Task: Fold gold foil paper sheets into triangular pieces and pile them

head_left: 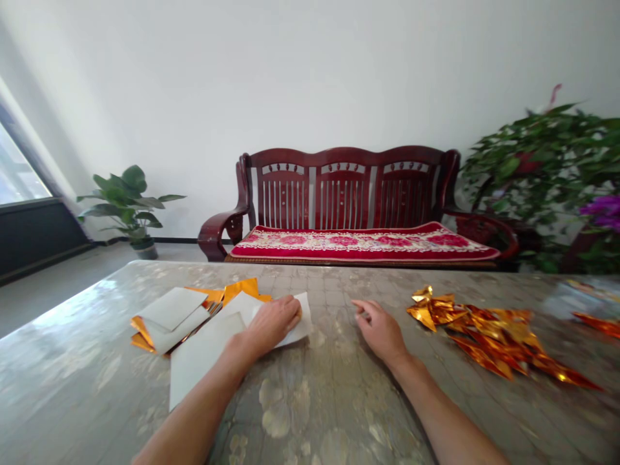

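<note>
My left hand (275, 323) lies with curled fingers on a white sheet (301, 323) at the right side of a paper pile. White sheets (201, 352) with gold undersides spread left of that hand, and gold foil (241, 290) shows at the pile's back edge. Over the table to the right, my right hand (379, 328) is apart from the papers, its index finger pointing left and its other fingers partly bent, with nothing seen in it. Farther right lie folded shiny gold foil pieces (504, 332).
The table (290, 413) has a patterned, glossy cover. A clear plastic bag (584, 297) and an orange foil piece (600, 324) lie at its right edge. Beyond stand a red wooden bench (343, 187) and potted plants (128, 203) on both sides.
</note>
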The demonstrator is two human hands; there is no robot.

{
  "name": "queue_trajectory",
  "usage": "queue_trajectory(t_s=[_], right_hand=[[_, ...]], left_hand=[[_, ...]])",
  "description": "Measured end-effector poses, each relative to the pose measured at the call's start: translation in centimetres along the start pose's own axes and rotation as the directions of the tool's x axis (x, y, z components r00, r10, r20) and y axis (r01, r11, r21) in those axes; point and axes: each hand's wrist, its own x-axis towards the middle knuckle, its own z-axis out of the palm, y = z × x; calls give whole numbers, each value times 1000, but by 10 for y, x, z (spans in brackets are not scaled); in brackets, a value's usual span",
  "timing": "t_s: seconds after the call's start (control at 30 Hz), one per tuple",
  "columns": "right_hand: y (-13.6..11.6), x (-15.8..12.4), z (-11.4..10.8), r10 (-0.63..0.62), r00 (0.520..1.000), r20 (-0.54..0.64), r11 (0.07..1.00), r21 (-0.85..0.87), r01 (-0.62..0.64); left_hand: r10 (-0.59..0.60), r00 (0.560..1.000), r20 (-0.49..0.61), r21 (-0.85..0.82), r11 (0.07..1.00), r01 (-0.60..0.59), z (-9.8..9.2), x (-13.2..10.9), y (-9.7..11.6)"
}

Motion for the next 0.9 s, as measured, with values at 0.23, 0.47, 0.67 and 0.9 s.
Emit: queue_trajectory(t_s=[0.23,0.47,0.67,0.9], right_hand=[[-22,-9,3,-416,905,89,909,52,413],[-23,-10,7,-474,846,245,879,64,473],[-35,-13,0,-446,848,287,866,-98,489],[-44,-14,-1,-374,874,309,818,-335,468]], left_hand=[[314,947,-66,-4,949,-315,37,3,28],[264,958,-113,-178,943,-280,55,0,23],[137,981,-137,-138,978,-156,48,-6,37],[46,994,-100,-98,994,-56,51,-11,52]])
